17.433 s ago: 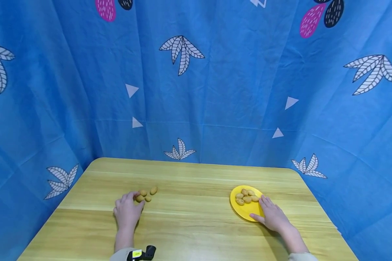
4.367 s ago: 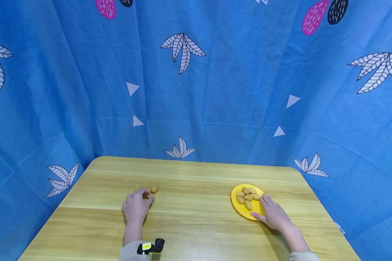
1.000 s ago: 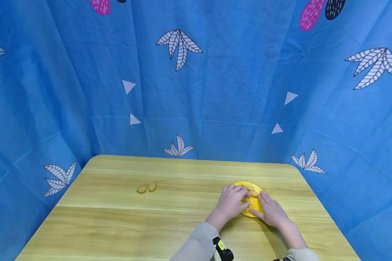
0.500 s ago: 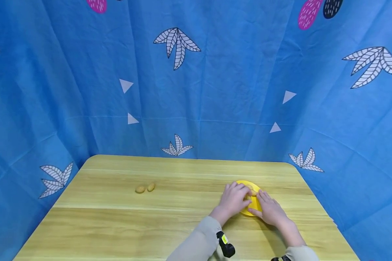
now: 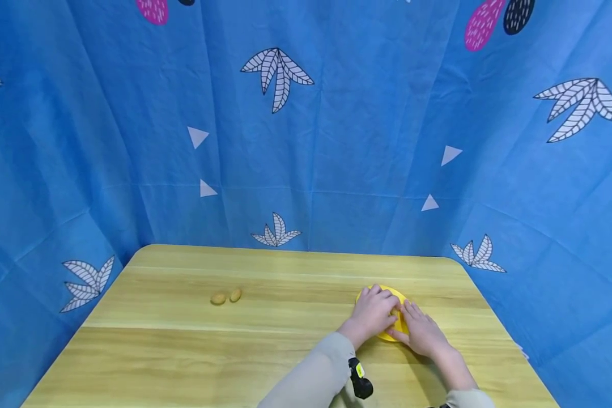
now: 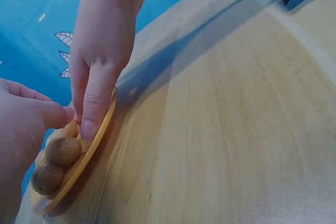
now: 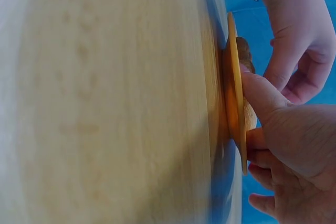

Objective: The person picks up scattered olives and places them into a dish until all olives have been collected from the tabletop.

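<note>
On the yellow plate [image 5: 399,325] lie several brown, oval, walnut-like nuts in their shells [image 6: 63,151]. My left hand [image 5: 373,313] is over the plate from the left, fingers bent downward, its thumb tip right at one nut in the left wrist view. I cannot tell whether it pinches that nut. From the right, my right hand [image 5: 425,333] rests on the plate with fairly straight fingers; its thumb [image 7: 257,88] lies across the rim. Two more nuts, one [image 5: 217,298] beside the other [image 5: 236,294], lie on the table's left half.
The wooden table [image 5: 183,362] has rounded far corners and runs back to a blue patterned curtain [image 5: 362,141]. A dark camera [image 5: 361,384] sits on my left sleeve, above the table's near part.
Since 4.4 seconds ago, my left hand has gone from the nuts at the left over to the plate. In the last half second it shifts slightly right, toward my right hand, which stays put.
</note>
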`<state>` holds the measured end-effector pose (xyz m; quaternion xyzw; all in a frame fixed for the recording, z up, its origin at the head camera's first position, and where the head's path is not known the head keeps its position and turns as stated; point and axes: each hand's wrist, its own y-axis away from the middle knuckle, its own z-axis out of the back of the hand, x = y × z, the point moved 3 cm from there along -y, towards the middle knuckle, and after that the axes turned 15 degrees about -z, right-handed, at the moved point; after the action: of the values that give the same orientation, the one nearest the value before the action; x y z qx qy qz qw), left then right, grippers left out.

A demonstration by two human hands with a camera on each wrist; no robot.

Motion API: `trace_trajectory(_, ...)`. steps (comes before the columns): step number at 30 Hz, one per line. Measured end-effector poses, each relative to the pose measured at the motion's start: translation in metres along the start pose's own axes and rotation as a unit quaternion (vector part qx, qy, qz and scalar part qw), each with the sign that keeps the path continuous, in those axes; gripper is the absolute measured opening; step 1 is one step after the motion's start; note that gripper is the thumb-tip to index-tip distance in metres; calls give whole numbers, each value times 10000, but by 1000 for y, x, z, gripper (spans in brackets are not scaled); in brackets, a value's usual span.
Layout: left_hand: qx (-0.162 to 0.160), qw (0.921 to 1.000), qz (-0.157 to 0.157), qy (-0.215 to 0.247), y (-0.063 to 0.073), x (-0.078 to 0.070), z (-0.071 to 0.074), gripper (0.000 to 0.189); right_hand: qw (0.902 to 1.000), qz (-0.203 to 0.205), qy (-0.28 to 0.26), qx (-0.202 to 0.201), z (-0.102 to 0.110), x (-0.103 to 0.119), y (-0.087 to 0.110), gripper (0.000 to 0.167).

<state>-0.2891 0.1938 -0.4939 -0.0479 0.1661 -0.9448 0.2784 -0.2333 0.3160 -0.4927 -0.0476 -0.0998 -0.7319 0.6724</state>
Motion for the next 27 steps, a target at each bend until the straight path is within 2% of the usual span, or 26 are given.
trace_trajectory(6,99,9999,21,-43,-1,-1,-3,18,10000,-15,-21,21,-1,0,0,84)
trace_trajectory(12,23,9997,250,6,1,-2,-8,15,9999,-63,-26,94,-2,0,0,85)
trace_trajectory(17,-73,9993,370,-10,0,-4,-11,14,10000,-39,68,6,-3,-4,0,84)
trace_trajectory(20,-288,9987,427,1,2,-7,-11,12,10000,-13,83,-46,-3,-6,1,82)
trace_trajectory(23,-692,9960,556,133,9,-10,-8,11,9999,60,126,-91,-2,-4,2,80)
trace_trajectory(27,-1330,9855,824,659,26,-14,1,12,9998,93,156,-96,-3,0,3,78)
